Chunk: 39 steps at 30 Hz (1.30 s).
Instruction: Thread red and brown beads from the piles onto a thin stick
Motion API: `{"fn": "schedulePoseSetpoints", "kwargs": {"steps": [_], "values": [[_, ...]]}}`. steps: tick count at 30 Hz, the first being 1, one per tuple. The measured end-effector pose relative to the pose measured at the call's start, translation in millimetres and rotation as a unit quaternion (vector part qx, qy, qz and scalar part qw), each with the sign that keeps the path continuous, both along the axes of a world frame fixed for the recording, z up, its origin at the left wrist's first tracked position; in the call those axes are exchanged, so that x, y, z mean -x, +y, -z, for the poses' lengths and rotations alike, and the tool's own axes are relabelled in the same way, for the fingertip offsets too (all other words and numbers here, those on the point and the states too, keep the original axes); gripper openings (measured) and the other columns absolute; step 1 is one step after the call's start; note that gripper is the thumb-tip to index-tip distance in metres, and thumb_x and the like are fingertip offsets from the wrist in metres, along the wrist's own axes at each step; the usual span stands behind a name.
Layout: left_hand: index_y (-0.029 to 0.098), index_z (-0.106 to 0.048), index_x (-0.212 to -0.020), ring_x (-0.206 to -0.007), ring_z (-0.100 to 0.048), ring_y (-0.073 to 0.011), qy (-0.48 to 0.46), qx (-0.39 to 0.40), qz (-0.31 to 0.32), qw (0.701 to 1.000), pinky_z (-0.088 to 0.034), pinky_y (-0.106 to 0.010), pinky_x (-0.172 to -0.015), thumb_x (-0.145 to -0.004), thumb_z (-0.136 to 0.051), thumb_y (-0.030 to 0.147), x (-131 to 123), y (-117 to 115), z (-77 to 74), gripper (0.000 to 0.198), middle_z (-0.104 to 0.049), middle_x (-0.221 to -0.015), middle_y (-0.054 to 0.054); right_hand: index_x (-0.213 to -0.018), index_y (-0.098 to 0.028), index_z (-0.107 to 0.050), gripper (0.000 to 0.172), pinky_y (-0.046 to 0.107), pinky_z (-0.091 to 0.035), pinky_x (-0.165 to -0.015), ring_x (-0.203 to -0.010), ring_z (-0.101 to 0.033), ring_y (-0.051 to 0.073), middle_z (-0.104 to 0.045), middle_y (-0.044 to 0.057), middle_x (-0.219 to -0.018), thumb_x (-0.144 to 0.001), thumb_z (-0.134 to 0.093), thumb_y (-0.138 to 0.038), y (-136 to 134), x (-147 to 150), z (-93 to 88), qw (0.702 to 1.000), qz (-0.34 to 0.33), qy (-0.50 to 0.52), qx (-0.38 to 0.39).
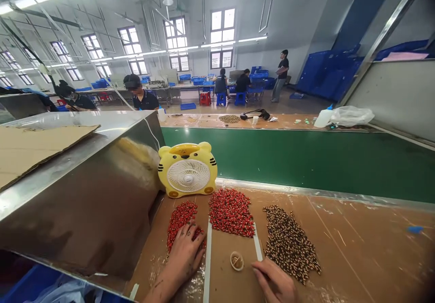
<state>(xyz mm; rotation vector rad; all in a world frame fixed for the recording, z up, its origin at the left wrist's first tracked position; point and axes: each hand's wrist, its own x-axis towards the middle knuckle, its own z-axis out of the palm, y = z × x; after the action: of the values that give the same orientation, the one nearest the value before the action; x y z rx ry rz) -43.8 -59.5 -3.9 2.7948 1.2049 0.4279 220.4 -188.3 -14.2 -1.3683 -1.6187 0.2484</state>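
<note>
- Red beads [179,221] lie heaped under the left hand [183,257], which presses down open, fingers spread.
- The right hand [274,282] sits loosely curled just beside a small round cup [237,261]; any pinched item cannot be told.
- A second red heap [231,212] and a brown speckled heap [288,244] lie on the brown tabletop [356,248], near a yellow tiger-shaped fan [187,169].
</note>
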Motion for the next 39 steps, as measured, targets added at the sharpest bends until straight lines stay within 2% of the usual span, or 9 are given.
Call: {"fn": "schedulePoseSetpoints", "kwargs": {"steps": [8,12,18,21,26,31,34,37,39], "values": [[0.023,-0.065,-0.113,-0.112,-0.053,-0.0306,0.029,0.086,0.077,0.993,-0.041,-0.05,-0.1,-0.084,-0.066,0.029,-7,28,-18.0,0.029,-0.062,-0.119,-0.01,-0.094,-0.024,-0.071,0.017,0.024,-0.056,-0.069,-0.076,-0.07,0.019,-0.073,0.003,-0.083,-0.094,-0.055,-0.03,20,-12,3.7,0.995,0.01,0.064,0.072],[0.023,-0.069,-0.1,-0.101,-0.057,-0.0246,0.02,0.082,0.113,0.99,-0.043,-0.041,-0.094,-0.091,-0.058,0.024,-9,29,-10.5,0.014,-0.066,-0.105,-0.008,-0.093,-0.023,-0.071,0.017,0.024,-0.055,-0.072,-0.079,-0.07,0.019,-0.073,0.003,-0.085,-0.094,-0.056,-0.032,25,-10,12.0,0.99,0.018,0.092,0.106],[0.021,-0.072,-0.09,-0.086,-0.06,-0.02,-0.004,0.066,0.135,0.989,-0.046,-0.033,-0.081,-0.094,-0.054,0.017,-10,30,6.7,0.019,-0.067,-0.086,-0.007,-0.092,-0.021,-0.072,0.023,0.029,-0.055,-0.075,-0.083,-0.069,0.021,-0.073,0.006,-0.09,-0.095,-0.054,-0.037,34,-10,8.1,0.979,0.008,0.1,0.177],[0.021,-0.073,-0.091,-0.083,-0.062,-0.0204,-0.012,0.067,0.145,0.987,-0.048,-0.033,-0.077,-0.094,-0.053,0.017,-9,35,10.9,0.02,-0.07,-0.083,-0.007,-0.092,-0.021,-0.072,0.023,0.031,-0.054,-0.077,-0.085,-0.068,0.022,-0.073,0.006,-0.091,-0.094,-0.055,-0.038,38,-13,-0.2,0.97,-0.016,0.086,0.226],[0.024,-0.074,-0.101,-0.088,-0.066,-0.0208,-0.095,0.087,0.161,0.979,-0.052,-0.034,-0.081,-0.094,-0.052,0.017,-5,39,9.2,0.024,-0.076,-0.09,-0.008,-0.099,-0.021,-0.072,0.019,0.029,-0.05,-0.07,-0.072,-0.064,0.019,-0.069,0.003,-0.081,-0.09,-0.064,-0.035,39,-13,-5.6,0.961,-0.047,0.074,0.264],[0.025,-0.076,-0.098,-0.083,-0.07,-0.0192,-0.23,0.165,0.114,0.952,-0.056,-0.031,-0.082,-0.091,-0.058,0.022,-14,32,-9.1,0.019,-0.077,-0.09,-0.006,-0.086,-0.02,-0.074,0.015,0.025,-0.044,-0.065,-0.069,-0.061,0.016,-0.066,0.001,-0.075,-0.092,-0.063,-0.028,42,-9,-3.2,0.96,-0.069,0.064,0.262],[0.025,-0.078,-0.092,-0.071,-0.069,-0.0184,-0.274,0.246,0.071,0.927,-0.056,-0.027,-0.068,-0.088,-0.063,0.027,-29,28,-18.5,0.016,-0.077,-0.081,-0.005,-0.082,-0.019,-0.073,0.013,0.024,-0.042,-0.062,-0.069,-0.059,0.015,-0.064,0.002,-0.075,-0.09,-0.063,-0.022,44,-9,-4.4,0.967,-0.093,0.032,0.237],[0.021,-0.079,-0.086,-0.064,-0.067,-0.018,-0.309,0.339,0.0,0.888,-0.052,-0.025,-0.059,-0.084,-0.066,0.033,-47,29,-19.3,0.017,-0.076,-0.077,-0.005,-0.08,-0.019,-0.069,0.01,0.024,-0.04,-0.063,-0.071,-0.057,0.015,-0.06,0.001,-0.075,-0.086,-0.061,-0.016,42,-9,-7.8,0.968,-0.122,-0.046,0.214],[0.019,-0.078,-0.085,-0.063,-0.065,-0.0179,-0.35,0.402,-0.04,0.846,-0.051,-0.024,-0.058,-0.08,-0.068,0.035,-59,32,-14.2,0.02,-0.076,-0.076,-0.006,-0.079,-0.019,-0.066,0.01,0.025,-0.04,-0.065,-0.072,-0.055,0.016,-0.057,0.001,-0.074,-0.085,-0.06,-0.014,42,-9,-9.4,0.965,-0.134,-0.094,0.207]]}}
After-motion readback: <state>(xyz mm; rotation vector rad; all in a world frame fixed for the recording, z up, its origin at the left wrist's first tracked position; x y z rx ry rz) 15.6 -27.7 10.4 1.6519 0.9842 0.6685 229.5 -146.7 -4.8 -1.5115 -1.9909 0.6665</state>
